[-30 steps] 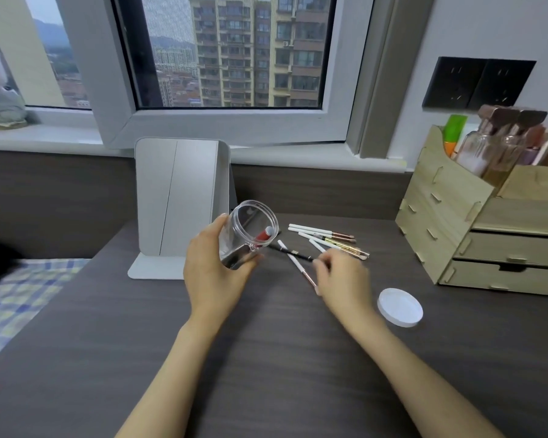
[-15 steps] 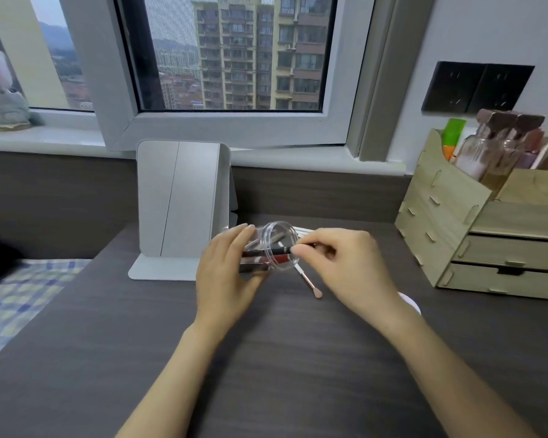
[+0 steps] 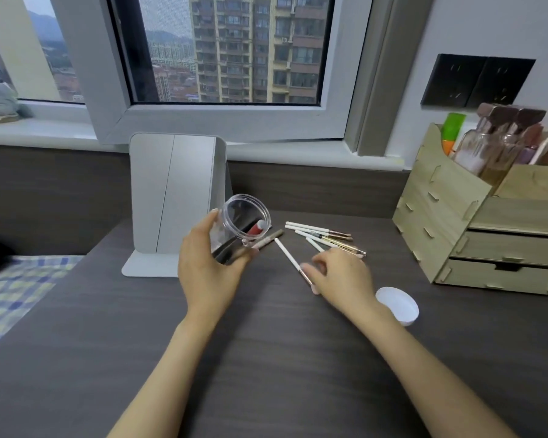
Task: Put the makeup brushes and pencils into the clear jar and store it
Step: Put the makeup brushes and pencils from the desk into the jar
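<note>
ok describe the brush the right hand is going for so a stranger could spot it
On the dark desk, look between the tilted clear jar and the wooden drawer organizer. One white-handled brush lies alone on a diagonal, its metal end at the right hand; the others sit clustered behind it.

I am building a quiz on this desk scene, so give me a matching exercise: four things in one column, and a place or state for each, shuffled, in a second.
Things
1. clear plastic jar
2. round white lid
3. grey folding mirror
4. light wooden drawer organiser

Places or states
A. lying flat on the desk, near the right wrist
B. tilted, held in the left hand
C. at the desk's right edge, bottles in its top
D. standing upright behind the left hand

Pairs: 1-B, 2-A, 3-D, 4-C
</note>
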{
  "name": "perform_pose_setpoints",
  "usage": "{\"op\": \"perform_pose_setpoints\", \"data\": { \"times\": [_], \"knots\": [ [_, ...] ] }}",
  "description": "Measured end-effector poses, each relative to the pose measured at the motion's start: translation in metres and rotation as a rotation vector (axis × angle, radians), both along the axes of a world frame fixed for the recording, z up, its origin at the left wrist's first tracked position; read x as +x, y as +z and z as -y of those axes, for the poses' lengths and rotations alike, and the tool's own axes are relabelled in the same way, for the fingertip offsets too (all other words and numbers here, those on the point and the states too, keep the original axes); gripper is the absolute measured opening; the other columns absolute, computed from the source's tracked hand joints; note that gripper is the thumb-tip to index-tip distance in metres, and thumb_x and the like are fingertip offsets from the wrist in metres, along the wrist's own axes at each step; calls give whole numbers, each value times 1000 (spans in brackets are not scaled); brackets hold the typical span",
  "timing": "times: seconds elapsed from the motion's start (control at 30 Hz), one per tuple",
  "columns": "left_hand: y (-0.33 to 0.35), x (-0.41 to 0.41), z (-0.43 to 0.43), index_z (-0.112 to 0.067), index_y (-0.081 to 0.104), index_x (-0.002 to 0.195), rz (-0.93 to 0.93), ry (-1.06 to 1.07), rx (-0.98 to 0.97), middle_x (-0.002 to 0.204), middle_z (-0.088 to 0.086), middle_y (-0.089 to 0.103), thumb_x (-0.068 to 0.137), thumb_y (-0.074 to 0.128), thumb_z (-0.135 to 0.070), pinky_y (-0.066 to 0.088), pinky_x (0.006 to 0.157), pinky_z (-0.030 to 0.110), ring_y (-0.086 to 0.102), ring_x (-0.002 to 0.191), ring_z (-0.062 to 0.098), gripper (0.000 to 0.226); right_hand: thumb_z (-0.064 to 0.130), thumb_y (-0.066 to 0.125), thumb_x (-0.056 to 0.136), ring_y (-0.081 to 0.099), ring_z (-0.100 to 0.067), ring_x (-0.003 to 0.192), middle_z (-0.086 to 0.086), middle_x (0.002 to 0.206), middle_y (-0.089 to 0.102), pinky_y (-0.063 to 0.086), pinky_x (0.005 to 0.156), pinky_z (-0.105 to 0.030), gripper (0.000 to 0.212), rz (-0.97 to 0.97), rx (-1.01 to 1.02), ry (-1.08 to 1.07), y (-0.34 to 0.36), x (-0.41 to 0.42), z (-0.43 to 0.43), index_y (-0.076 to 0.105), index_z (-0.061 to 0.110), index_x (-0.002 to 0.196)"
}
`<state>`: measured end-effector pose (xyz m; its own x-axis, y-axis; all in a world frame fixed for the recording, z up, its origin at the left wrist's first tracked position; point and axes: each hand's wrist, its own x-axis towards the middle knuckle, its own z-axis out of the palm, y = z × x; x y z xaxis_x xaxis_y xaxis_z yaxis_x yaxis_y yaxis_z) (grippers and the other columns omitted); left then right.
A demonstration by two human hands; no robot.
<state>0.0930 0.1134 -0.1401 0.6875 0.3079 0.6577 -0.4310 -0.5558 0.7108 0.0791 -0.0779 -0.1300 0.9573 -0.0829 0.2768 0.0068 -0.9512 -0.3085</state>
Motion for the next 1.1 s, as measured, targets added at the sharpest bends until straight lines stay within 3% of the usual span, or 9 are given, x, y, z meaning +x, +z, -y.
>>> {"op": "perform_pose_setpoints", "data": {
  "times": [0.1,0.23,0.33,0.47,0.53,0.7,0.8,0.9,1.1],
  "knots": [
    [0,0,-1,-16,50,125,12,6,16,109,-14,47,55,88,-23,21,78,-3,47,101,9,80,43,53,88,53,-28,105,-7,107,61,45,79,-34,36,-109,-190,-23,-23,6,-4,67,13,102],
    [1,-2,-1,-16,51,123,37,10,75,108,-15,47,55,88,-21,27,78,6,49,103,16,78,27,76,72,64,-27,74,-8,78,66,47,55,-28,19,38,-311,-51,-30,2,-16,70,9,71],
    [1,-3,0,-15,52,123,35,10,99,109,-10,52,56,88,-21,28,78,14,50,103,18,76,27,51,92,62,-30,91,-8,97,67,48,73,-37,21,67,71,-81,-24,2,-1,64,11,91],
    [1,-2,-1,-15,52,123,37,8,116,111,-9,54,55,88,-19,28,79,15,50,104,20,77,9,54,90,52,1,52,5,61,58,40,52,-15,14,293,734,-6,15,-18,24,62,12,79],
    [1,-2,-1,-15,52,123,44,7,131,114,-4,58,55,88,-19,31,80,19,50,104,21,77,7,52,91,43,0,43,10,50,52,33,43,-9,16,350,882,49,35,-35,31,64,10,80],
    [-2,-1,2,-18,48,122,129,-32,250,116,7,61,55,88,-18,37,83,24,51,103,22,78,10,60,87,55,-1,68,11,70,64,38,60,-7,12,419,503,245,57,-53,16,71,13,82],
    [-6,-3,5,-15,47,122,216,-107,361,117,10,60,65,79,-25,33,90,19,49,106,21,66,25,62,82,52,-6,65,6,68,64,38,61,-13,15,444,286,317,52,-45,-5,74,15,81],
    [-10,-6,8,-13,47,122,241,-172,422,120,9,59,72,67,-33,39,91,29,50,108,22,58,37,54,82,63,-18,68,1,68,71,50,62,-34,26,424,120,360,42,-39,-24,74,21,78],
    [-10,-5,8,-14,46,124,243,-181,411,120,8,59,68,75,-26,39,91,31,50,109,22,63,34,39,91,59,-26,65,-2,69,62,47,57,-34,34,502,-31,419,30,-42,-23,70,23,100]
  ]
}}
